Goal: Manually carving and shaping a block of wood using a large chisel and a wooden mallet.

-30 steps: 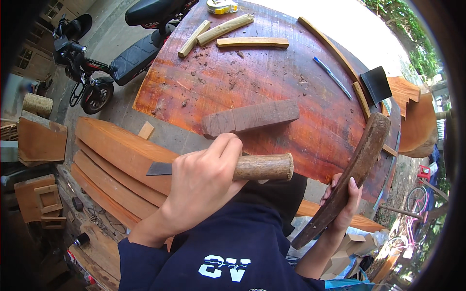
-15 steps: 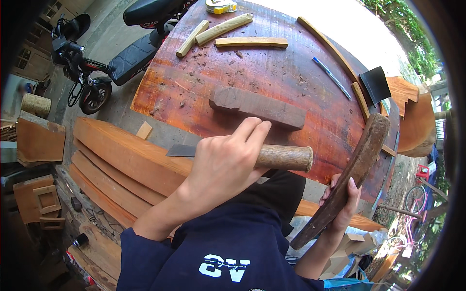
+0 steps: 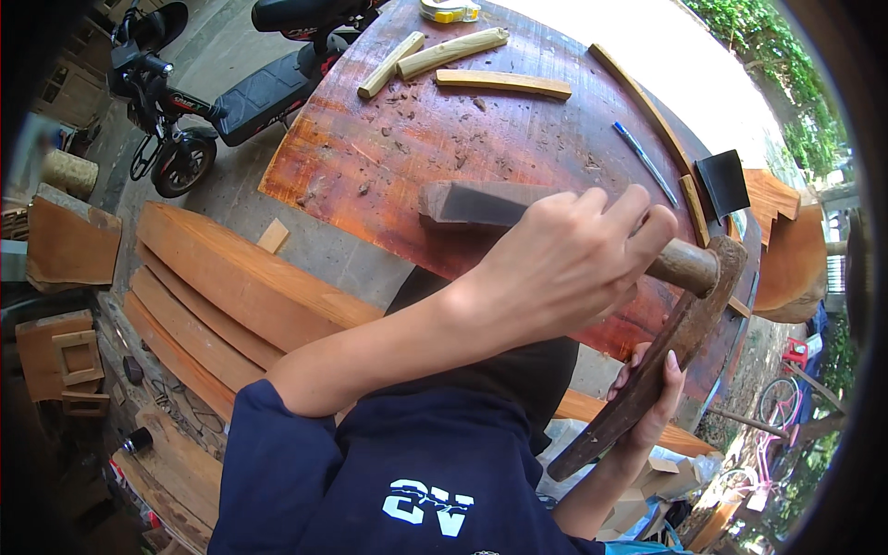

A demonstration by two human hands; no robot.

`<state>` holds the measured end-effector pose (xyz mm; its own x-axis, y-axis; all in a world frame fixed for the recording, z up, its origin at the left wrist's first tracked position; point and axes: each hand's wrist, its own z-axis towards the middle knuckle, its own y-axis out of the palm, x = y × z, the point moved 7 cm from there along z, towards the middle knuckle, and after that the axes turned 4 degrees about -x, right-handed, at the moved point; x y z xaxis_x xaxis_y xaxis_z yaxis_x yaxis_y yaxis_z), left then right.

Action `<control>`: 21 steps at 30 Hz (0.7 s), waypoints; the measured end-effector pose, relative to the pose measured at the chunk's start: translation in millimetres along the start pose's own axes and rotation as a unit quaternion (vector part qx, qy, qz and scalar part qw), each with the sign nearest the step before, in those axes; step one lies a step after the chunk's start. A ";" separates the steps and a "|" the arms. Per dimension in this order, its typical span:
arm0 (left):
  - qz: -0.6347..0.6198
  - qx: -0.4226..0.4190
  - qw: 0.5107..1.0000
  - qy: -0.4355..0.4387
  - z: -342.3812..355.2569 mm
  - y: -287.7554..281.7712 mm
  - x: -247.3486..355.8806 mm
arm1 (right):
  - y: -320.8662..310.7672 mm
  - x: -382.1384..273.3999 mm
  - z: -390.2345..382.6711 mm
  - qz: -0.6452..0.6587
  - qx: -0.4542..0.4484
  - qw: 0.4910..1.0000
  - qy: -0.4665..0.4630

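Observation:
My left hand (image 3: 578, 259) is closed round the wooden handle of a broad chisel (image 3: 486, 205), whose dark flat blade points left across the block. A dark brown wooden block (image 3: 431, 202) lies on the table's near side, partly hidden by the blade and my hand. My right hand (image 3: 664, 393) grips a curved, club-like wooden mallet (image 3: 694, 319), held at a slant. The mallet's upper end appears against the butt of the chisel handle; whether they truly touch, I cannot tell.
The worn reddish tabletop (image 3: 361, 139) carries scattered chips, short wood sticks (image 3: 504, 84), a tape measure (image 3: 450, 10), a blue pen (image 3: 645, 162) and a black flat piece (image 3: 722, 182). Stacked thick boards (image 3: 250, 273) stand at the left. Beyond them is a black two-wheeler (image 3: 264, 97).
My left hand has moved right and slightly up with the chisel, bringing its blade over the block and its handle butt to the mallet. The view has shifted slightly.

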<state>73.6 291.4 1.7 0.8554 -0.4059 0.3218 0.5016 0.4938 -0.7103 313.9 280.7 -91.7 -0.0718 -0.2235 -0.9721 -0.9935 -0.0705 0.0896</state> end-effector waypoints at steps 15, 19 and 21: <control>0.044 0.018 0.998 -0.046 5.5 7.8 -47.0 | 6.9 -4.5 2.1 0.031 -0.018 0.999 0.003; 0.034 0.025 0.998 -0.039 3.0 6.7 -51.2 | 0.1 1.9 2.9 0.031 -0.020 0.999 0.019; 0.029 0.016 0.998 -0.047 2.0 7.5 -52.8 | 2.5 1.2 2.2 0.034 -0.019 0.999 0.025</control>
<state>32.5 318.1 -19.4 0.8903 -0.3032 0.3398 0.4543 0.5397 -0.7088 311.1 282.4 -93.1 -0.1333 -0.2778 -0.9513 -0.9823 -0.0903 0.1640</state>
